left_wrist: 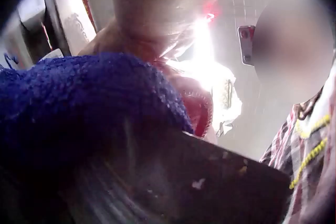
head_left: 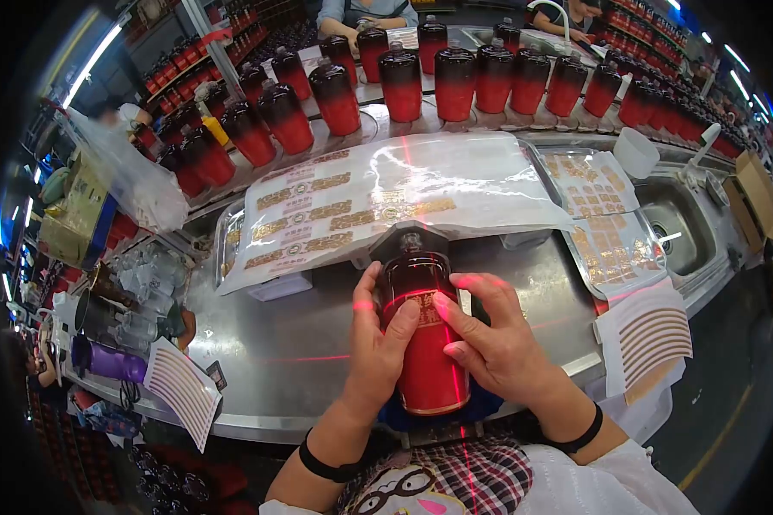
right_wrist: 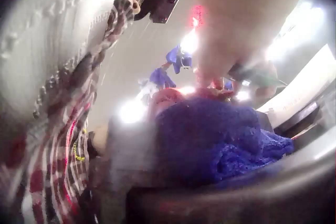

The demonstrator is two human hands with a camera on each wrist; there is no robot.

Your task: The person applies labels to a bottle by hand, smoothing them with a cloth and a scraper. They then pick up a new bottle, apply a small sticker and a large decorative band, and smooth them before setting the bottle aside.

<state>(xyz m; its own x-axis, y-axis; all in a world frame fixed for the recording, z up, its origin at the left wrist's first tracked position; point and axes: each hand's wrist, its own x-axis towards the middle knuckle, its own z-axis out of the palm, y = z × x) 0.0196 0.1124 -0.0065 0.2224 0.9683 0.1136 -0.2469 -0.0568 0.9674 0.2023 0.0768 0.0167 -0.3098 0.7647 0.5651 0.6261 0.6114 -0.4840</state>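
Note:
A red bottle [head_left: 434, 369] with a dark top lies tilted on a blue towel pad, its neck pointing away from me toward a dark metal holder [head_left: 431, 232]. On its front is a gold label [head_left: 428, 311]. My left hand [head_left: 378, 343] holds the bottle's left side, with the thumb pressing the label's left edge. My right hand [head_left: 502, 348] is at the other side, with one extended fingertip on the label's right part and the thumb against the red glass. The blue towel [right_wrist: 210, 134] shows in both wrist views, where the hands are blurred.
White backing sheets of gold labels [head_left: 309, 215] slope behind the bottle. Finished-looking red bottles [head_left: 455, 81] stand in a curved row beyond. To the right are a label tray [head_left: 597, 266], striped strips [head_left: 648, 343] and a sink [head_left: 683, 223]; more strips [head_left: 183, 390] lie left.

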